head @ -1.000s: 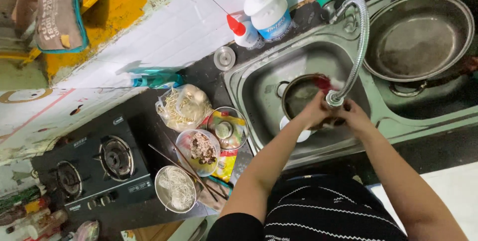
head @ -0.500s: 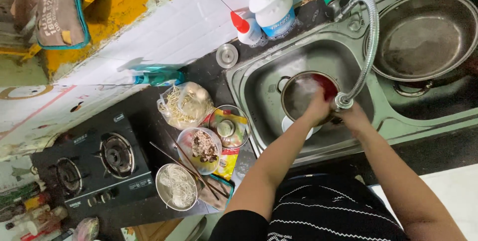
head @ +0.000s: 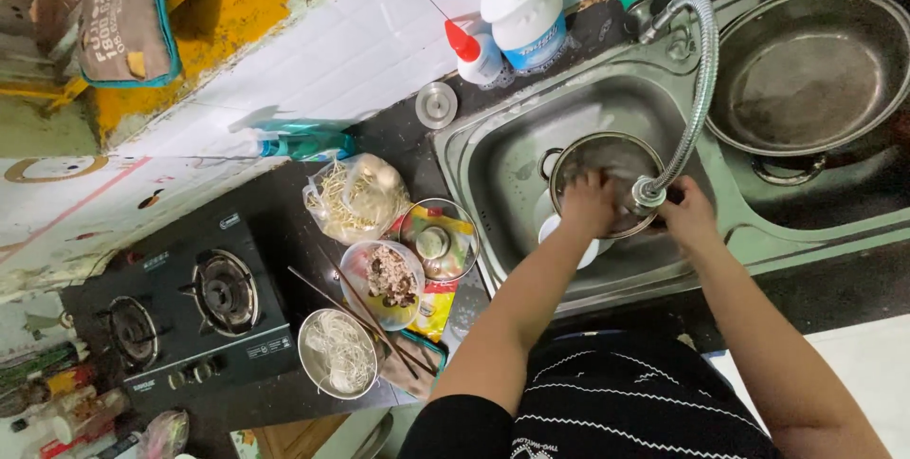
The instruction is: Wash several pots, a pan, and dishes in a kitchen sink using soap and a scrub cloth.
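**Hands in the sink, counter stocked with packets and bowls**

Packages first. A white jug (head: 524, 6) with a blue label is standing on the dark ledge behind the sink (head: 493, 151); a small bottle with a red cap (head: 471, 49) is leaning just beside it. A teal spray bottle (head: 301, 144) is lying against the white tiled wall. A yellow and red packet (head: 434, 305) is lying flat on the counter, partly under the glass lid (head: 438, 239). A cloth bag with teal trim (head: 123, 11) is hanging at top left, printed face outward.

Containers. A clear plastic bag (head: 355, 195) is holding pale sprouts. A plastic bowl (head: 381, 281) is holding minced meat, with chopsticks (head: 355, 309) lying across its rim. A steel bowl (head: 338, 353) is holding white noodles. A big empty pan (head: 813, 65) is sitting over the right-hand basin. A two-burner stove (head: 180, 302) is standing at left.

Hands. The left hand (head: 588, 203) is pressing flat, fingers loosely spread, inside the round pot (head: 607, 157), which is sitting in the sink basin on a white dish (head: 555, 231). The right hand (head: 690, 217) is gripping the pot's near rim, just beside the nozzle of the hose tap (head: 700, 80).
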